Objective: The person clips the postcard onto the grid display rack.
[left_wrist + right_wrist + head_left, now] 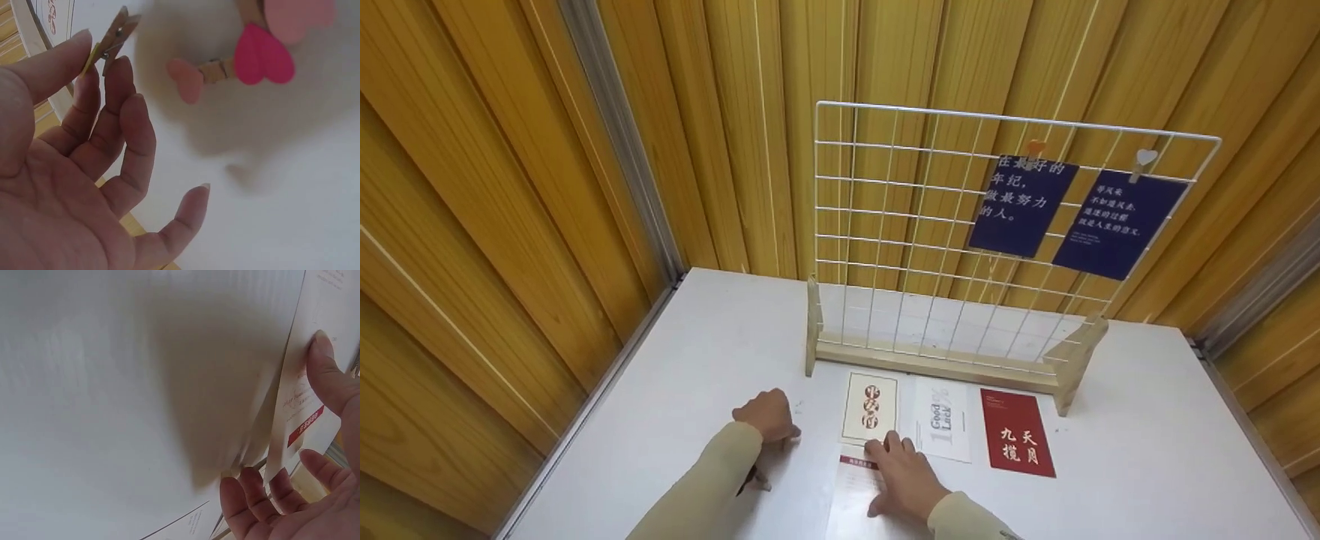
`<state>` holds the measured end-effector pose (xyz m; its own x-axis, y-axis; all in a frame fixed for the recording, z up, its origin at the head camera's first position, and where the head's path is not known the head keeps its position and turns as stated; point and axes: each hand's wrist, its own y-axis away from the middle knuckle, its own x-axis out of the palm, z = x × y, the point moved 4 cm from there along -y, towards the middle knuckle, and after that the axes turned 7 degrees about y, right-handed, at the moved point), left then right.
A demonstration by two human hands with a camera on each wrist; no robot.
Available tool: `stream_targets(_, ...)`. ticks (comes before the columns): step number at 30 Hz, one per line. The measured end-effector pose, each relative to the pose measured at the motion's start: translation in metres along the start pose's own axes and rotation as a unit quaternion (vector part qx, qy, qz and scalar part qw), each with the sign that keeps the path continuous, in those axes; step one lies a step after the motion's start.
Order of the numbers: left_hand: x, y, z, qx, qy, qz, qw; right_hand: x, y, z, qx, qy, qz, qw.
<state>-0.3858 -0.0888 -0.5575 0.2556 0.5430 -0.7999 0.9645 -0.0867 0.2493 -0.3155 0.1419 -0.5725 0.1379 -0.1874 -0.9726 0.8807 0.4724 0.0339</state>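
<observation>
My left hand [769, 416] [79, 140] pinches a small wooden clip [117, 36] between thumb and fingertips; a thin yellow piece shows at its edge. Beside it lie clips with a bright pink heart [264, 56] and paler pink hearts [187, 81]. My right hand [906, 478] [292, 500] holds a white card with a red band [856, 487] [298, 391], thumb on its face and fingers near its end. In the right wrist view the card stands tilted off the table. Above this hand lie a cream card [853, 409], a "Good Luck" card [956, 439] and a red card [1020, 442].
A white wire grid [915, 232] stands in a wooden base [937, 365] behind the cards. Two dark blue cards [1035, 225] [1140, 247] hang at its right, under an orange heart clip [1036, 148] and a white heart clip [1146, 157]. Wood-patterned walls [510, 187] surround the white table [697, 330].
</observation>
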Motion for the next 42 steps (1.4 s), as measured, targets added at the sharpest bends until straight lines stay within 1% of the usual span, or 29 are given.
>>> stream_targets(2, -0.001, -0.001, -0.001, 0.012, 0.006, -0.007, 0.9999, -0.002, 0.0, 0.001, -0.002, -0.001, -0.003, 1.0)
stream_targets(6, -0.003, 0.0, -0.001, 0.017, 0.016, -0.012, 0.9997, -0.006, -0.001, 0.005, -0.012, 0.01, -0.004, 0.9999)
stream_targets(9, -0.004, 0.0, -0.002, 0.021, 0.023, -0.014, 0.9994, -0.009, -0.001, 0.008, -0.018, 0.042, -0.008, 0.9989)
stream_targets(12, -0.003, -0.001, -0.003, 0.032, 0.027, -0.015, 0.999, -0.011, -0.001, 0.008, -0.023, 0.078, -0.014, 0.9965)
stream_targets(15, -0.003, -0.001, -0.003, 0.039, 0.031, -0.012, 0.9987, -0.012, 0.0, 0.008, -0.032, 0.096, -0.023, 0.9946)
stream_targets(19, -0.002, -0.001, -0.003, 0.04, 0.033, -0.006, 0.9986, -0.015, -0.001, 0.008, -0.038, 0.099, -0.038, 0.9937)
stream_targets(24, -0.003, 0.0, -0.002, 0.04, 0.032, 0.001, 0.9987, -0.025, -0.004, 0.01, -0.049, 0.102, -0.063, 0.9916)
stream_targets(28, -0.004, 0.002, -0.002, 0.038, 0.03, -0.003, 0.9989, -0.035, -0.005, 0.014, -0.063, 0.094, -0.079, 0.9904)
stream_targets(31, -0.005, 0.003, -0.002, 0.03, 0.034, -0.005, 0.999, -0.044, -0.005, 0.016, -0.072, 0.084, -0.089, 0.9899)
stream_targets(34, -0.004, 0.002, -0.002, 0.026, 0.039, -0.005, 0.9989, -0.053, -0.003, 0.017, -0.078, 0.092, -0.1, 0.9876)
stream_targets(39, -0.003, 0.001, -0.001, 0.027, 0.037, -0.008, 0.9989, -0.065, 0.0, 0.021, -0.091, 0.1, -0.112, 0.9844)
stream_targets(42, -0.004, 0.002, -0.002, 0.033, 0.035, -0.009, 0.9988, -0.071, 0.002, 0.024, -0.108, 0.097, -0.122, 0.9818)
